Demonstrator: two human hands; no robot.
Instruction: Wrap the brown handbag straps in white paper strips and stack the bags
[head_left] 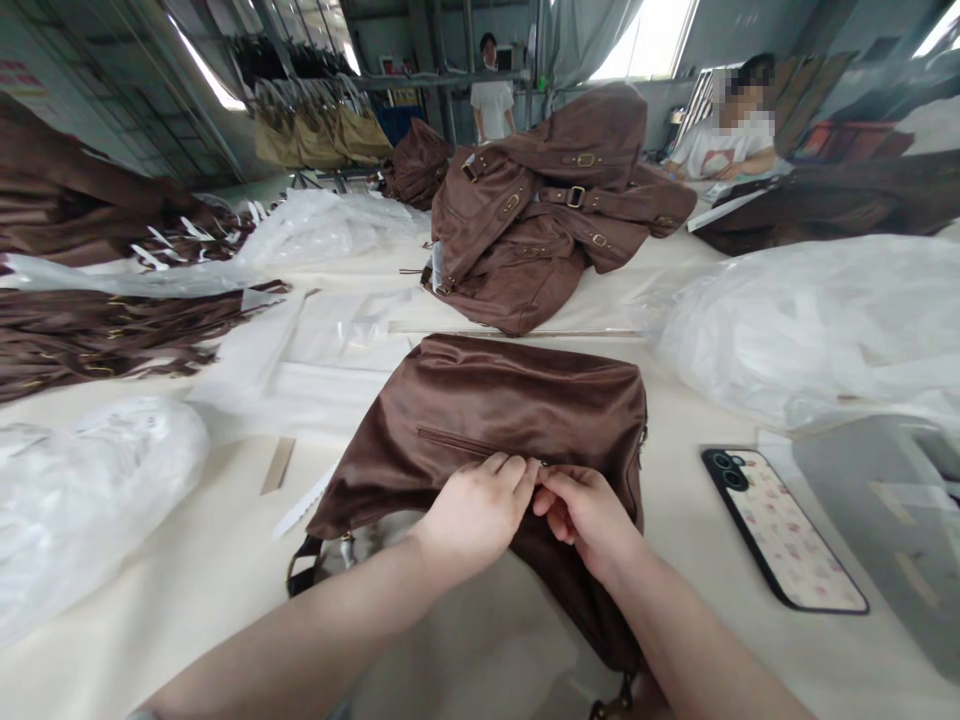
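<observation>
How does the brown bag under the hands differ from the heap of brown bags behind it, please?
The near bag lies spread out, while the heap is piled up in folds. The near bag shows a long slit; the heap shows straps with buckles. Both are brown.

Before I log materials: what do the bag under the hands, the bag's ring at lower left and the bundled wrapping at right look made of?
Bag: brown leather or faux leather, semi-gloss; soft creases catch sheen, can't tell which. Ring: probably metal, brassy, dull glints. Wrapping: likely thin plastic film, translucent white, crinkled highlights.
</observation>
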